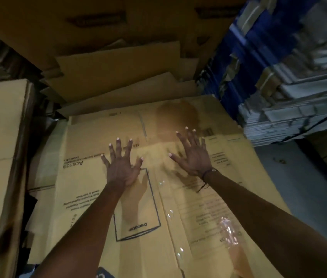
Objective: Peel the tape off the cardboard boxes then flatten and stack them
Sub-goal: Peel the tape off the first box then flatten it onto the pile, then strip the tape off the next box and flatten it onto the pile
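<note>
A flattened yellow-brown cardboard box with printed text and a box outline lies on top of a pile of flat cartons. My left hand rests palm down on it with fingers spread. My right hand, a thin band at its wrist, is spread flat just to the right, near a dark stain. Clear tape shines along the seam and at the lower right of the box. Neither hand holds anything.
More flat cardboard sheets lean in layers behind the pile. A tall carton stands at the left. Blue and white stacked packs fill the right side, with grey floor below them.
</note>
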`<state>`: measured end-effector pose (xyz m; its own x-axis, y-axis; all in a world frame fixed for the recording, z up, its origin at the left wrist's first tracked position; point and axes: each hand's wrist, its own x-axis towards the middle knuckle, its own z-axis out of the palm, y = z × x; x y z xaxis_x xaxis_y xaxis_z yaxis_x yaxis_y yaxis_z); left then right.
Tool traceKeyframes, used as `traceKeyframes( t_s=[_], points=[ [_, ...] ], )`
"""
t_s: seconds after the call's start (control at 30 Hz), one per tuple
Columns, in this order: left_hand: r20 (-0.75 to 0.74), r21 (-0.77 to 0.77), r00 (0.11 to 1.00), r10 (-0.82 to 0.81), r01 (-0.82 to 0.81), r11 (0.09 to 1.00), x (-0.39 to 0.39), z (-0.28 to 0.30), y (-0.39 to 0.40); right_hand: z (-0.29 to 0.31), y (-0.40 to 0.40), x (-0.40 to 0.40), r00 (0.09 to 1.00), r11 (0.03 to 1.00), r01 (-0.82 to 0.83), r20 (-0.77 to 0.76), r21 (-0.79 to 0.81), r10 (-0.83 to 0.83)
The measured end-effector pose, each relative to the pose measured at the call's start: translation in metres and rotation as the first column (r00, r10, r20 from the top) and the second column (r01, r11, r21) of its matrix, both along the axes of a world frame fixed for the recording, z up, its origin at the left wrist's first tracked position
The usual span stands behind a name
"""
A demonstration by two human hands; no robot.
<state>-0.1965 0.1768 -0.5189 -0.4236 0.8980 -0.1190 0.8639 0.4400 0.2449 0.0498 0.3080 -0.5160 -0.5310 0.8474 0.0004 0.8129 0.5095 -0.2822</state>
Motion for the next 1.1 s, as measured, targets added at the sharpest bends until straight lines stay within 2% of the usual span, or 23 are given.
traceKeyframes(
  t_s=[0.33, 0.53, 0.67, 0.83, 0.97, 1.1],
  points=[
    [-0.182, 0.3, 0.973, -0.141, 0.192, 0.935, 0.039, 0.225, 0.012, 0.237, -0.023, 0.078, 0.996, 0.963, 0.049, -0.084, 0.267, -0.028],
    [-0.203, 0.381, 0.936, -0.287, 0.346, 0.858, 0.091, 0.316, 0.007, 0.329, -0.085, 0.148, 0.988, 0.892, 0.153, -0.052, 0.426, -0.145],
    [-0.24, 0.403, 0.873, -0.425, 0.488, 0.774, 0.141, 0.354, -0.001, 0.36, -0.139, 0.21, 0.955, 0.843, 0.293, -0.097, 0.452, -0.279],
    [-0.198, 0.41, 0.781, -0.592, 0.615, 0.674, 0.242, 0.379, -0.014, 0.379, -0.233, 0.328, 0.868, 0.726, 0.47, -0.113, 0.503, -0.483],
    [-0.196, 0.406, 0.666, -0.72, 0.723, 0.558, 0.356, 0.383, -0.046, 0.376, -0.33, 0.435, 0.733, 0.589, 0.629, -0.134, 0.507, -0.666],
    [-0.204, 0.387, 0.531, -0.823, 0.815, 0.43, 0.48, 0.36, -0.102, 0.348, -0.45, 0.537, 0.584, 0.472, 0.746, -0.12, 0.471, -0.803]
  ],
)
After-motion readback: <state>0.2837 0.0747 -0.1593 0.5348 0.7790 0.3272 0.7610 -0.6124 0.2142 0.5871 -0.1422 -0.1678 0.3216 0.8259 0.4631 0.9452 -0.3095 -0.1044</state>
